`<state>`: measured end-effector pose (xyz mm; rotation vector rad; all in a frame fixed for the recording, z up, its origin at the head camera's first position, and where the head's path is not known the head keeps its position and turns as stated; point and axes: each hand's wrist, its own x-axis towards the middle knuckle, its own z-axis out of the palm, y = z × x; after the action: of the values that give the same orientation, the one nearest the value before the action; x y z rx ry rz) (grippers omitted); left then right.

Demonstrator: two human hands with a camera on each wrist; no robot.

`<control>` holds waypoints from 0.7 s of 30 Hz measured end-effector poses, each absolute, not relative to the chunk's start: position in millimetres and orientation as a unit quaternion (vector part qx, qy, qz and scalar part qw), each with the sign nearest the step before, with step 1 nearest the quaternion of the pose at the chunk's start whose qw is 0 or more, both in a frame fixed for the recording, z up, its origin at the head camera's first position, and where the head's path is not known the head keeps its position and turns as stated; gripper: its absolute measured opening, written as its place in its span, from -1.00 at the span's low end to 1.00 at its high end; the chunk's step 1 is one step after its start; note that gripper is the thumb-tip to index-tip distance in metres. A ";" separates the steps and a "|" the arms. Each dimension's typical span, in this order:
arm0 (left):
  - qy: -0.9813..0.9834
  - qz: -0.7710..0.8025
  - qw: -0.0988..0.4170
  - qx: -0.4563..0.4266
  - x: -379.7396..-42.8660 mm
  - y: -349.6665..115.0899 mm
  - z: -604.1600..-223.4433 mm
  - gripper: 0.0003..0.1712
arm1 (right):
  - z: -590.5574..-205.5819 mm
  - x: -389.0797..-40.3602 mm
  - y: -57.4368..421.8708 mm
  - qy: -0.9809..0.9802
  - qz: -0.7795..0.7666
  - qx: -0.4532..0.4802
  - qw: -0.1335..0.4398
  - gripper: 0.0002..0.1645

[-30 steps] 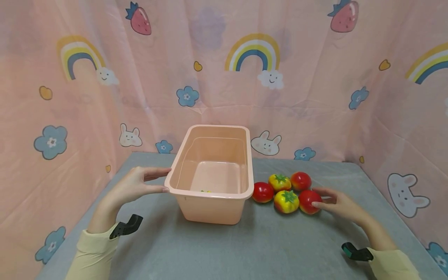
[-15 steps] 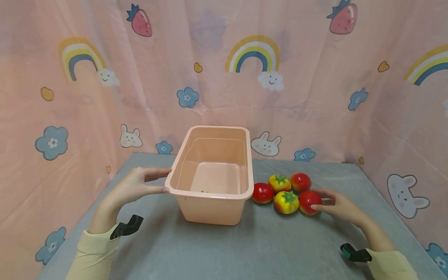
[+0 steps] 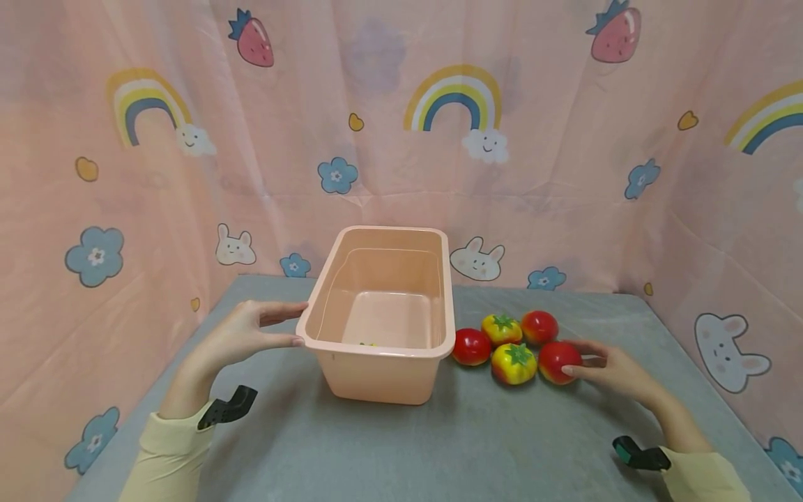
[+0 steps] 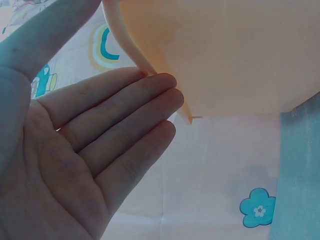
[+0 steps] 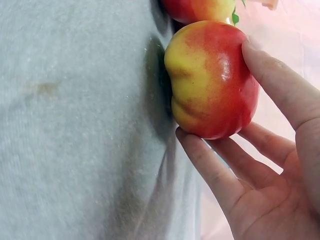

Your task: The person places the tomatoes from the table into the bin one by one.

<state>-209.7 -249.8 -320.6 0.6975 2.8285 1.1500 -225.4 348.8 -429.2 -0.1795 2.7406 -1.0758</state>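
A peach-coloured plastic basin (image 3: 379, 376) stands on the table. My left hand (image 3: 241, 333) touches its left rim near the front corner, fingers straight and thumb apart from them. In the left wrist view the fingertips (image 4: 167, 85) meet the rim's edge. My right hand (image 3: 617, 373) pinches a shiny red and yellow tomato (image 3: 555, 362) between thumb and fingers. The right wrist view shows this tomato (image 5: 212, 82) with its yellow, lobed end towards the table; whether it touches the cloth I cannot tell.
Beside the basin lie more tomatoes: a red one (image 3: 472, 346), a yellow one with green leaves (image 3: 514, 363), another yellow one (image 3: 501, 328) and a red one (image 3: 539, 327) behind. A bit of green and yellow (image 3: 369, 344) peeks over the basin's inner front edge. A patterned pink curtain (image 3: 389, 139) hangs behind.
The tomato in my right hand has shifted slightly right, opening a small gap from the yellow one beside it. My left hand and the basin have stayed put.
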 end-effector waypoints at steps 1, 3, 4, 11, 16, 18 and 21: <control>0.903 0.367 0.005 0.223 -209.7 -249.6 -320.4 -0.24 | -428.7 -225.0 349.5 0.925 -0.362 -0.059 0.097 -0.11; 0.903 0.368 0.006 0.223 -209.4 -249.4 -320.0 -0.24 | -428.0 -224.7 350.8 0.925 -0.362 -0.059 0.095 -0.10; 0.903 0.368 0.007 0.222 -209.3 -249.3 -319.9 -0.24 | -427.5 -224.6 351.6 0.925 -0.363 -0.060 0.095 -0.11; 0.906 0.364 0.009 0.214 -209.5 -249.5 -319.5 -0.22 | -422.2 -222.4 356.1 0.928 -0.358 -0.069 0.078 -0.14; 0.906 0.364 0.010 0.216 -210.0 -249.5 -319.1 -0.23 | -415.3 -220.0 356.6 0.931 -0.352 -0.075 0.064 -0.16; 0.906 0.364 0.010 0.217 -210.0 -249.5 -318.9 -0.23 | -412.4 -219.6 356.5 0.931 -0.352 -0.076 0.062 -0.16; 0.905 0.365 0.010 0.218 -210.2 -249.6 -318.9 -0.23 | -408.7 -219.4 356.1 0.929 -0.358 -0.079 0.061 -0.16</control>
<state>-210.2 -249.6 -318.9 0.6815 2.8250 1.1398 -219.4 356.1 -408.7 -0.2384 2.8096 -1.0821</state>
